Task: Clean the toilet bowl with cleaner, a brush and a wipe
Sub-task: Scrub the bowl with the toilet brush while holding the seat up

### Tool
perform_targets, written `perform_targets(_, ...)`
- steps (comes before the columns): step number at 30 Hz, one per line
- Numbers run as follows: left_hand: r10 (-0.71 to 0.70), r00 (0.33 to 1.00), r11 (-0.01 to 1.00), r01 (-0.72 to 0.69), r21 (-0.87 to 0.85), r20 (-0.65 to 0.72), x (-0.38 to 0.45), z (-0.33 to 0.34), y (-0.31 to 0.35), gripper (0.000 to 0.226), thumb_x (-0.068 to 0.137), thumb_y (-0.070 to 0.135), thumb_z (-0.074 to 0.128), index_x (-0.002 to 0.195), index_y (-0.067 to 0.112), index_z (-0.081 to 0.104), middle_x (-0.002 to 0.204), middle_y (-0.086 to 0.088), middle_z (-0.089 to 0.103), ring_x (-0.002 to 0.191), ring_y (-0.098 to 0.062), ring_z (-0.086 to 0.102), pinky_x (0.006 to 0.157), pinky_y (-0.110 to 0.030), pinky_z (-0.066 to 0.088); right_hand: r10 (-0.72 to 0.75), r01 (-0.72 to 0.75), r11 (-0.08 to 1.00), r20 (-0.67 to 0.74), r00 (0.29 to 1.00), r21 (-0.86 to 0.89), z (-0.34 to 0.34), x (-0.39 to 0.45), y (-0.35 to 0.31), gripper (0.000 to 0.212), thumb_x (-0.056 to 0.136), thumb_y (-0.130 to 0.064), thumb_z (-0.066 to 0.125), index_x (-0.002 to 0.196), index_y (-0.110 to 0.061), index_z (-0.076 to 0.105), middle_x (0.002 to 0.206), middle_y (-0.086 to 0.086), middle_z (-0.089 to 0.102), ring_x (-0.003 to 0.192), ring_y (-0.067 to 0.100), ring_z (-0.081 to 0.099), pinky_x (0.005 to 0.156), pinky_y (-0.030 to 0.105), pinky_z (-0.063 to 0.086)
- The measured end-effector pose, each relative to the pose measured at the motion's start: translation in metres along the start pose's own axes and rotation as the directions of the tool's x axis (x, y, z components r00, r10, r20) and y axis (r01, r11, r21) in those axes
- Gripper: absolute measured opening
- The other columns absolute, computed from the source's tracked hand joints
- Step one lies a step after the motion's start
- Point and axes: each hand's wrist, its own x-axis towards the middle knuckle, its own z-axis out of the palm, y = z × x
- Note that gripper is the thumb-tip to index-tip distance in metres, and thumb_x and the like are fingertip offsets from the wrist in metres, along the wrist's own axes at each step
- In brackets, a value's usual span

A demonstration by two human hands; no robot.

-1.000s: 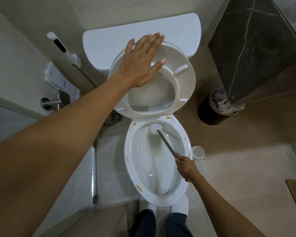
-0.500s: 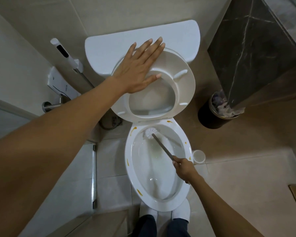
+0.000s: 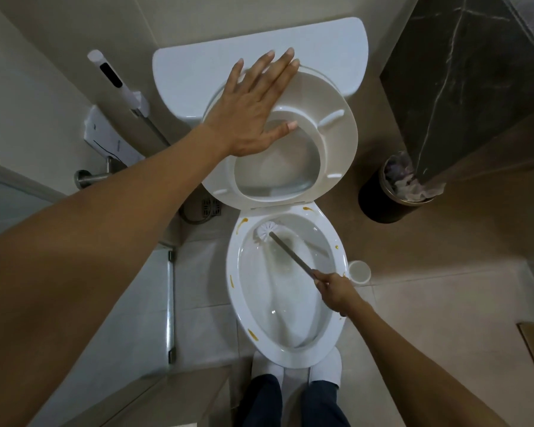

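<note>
**Toilet bowl mid-scrub, rim stains not yet wiped**

Toilet bowl (image 3: 285, 288) scrubbing is where you are, as far as the view shows. Your right hand (image 3: 336, 292) is curled round the grey handle of the toilet brush (image 3: 290, 254), gripping it near the top end over the bowl's right rim. From that hand the handle slants up and away to the left, and the white bristle head presses against the inner wall at the back left of the bowl. Just beyond your knuckles, on the floor to the right, stands the white brush holder (image 3: 359, 271).

Your left hand (image 3: 253, 109) lies flat with fingers spread, pressing the raised toilet seat (image 3: 330, 143) back against the cistern (image 3: 198, 69).

Orange-yellow stains (image 3: 252, 333) dot the rim on the left, the front and near the hinge. You have, I judge, more brushing to do, then the wipe round the rim. No cleaner bottle or wipe is in view.
</note>
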Motion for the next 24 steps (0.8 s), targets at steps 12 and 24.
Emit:
perform_targets(12,-0.010,1.000,1.000,0.010,-0.018,-0.017,0.000,0.004,0.000,0.082,0.091,0.068,0.023,0.153,0.018,0.001,0.161,0.000,-0.001,0.147,-0.022,0.000,0.117,-0.051,0.003,-0.029,0.040,0.998,0.206,0.978,-0.051,0.041,-0.034,0.020,0.041,0.102,-0.028,0.036,0.142,-0.032,0.043,0.115,0.011,0.064,0.102,0.026,0.062,0.088,0.033,0.052)
perform_targets(24,-0.021,1.000,0.998,0.021,-0.061,0.005,0.002,0.000,0.001,0.082,0.091,0.067,0.026,0.153,0.019,0.001,0.161,0.001,-0.001,0.147,-0.022,0.000,0.116,-0.050,0.002,0.245,-0.218,0.926,-0.048,0.968,0.309,0.046,-0.020,0.011,0.039,0.101,-0.028,0.038,0.139,-0.025,0.050,0.099,0.012,0.067,0.075,0.021,0.059,0.070,0.027,0.050)
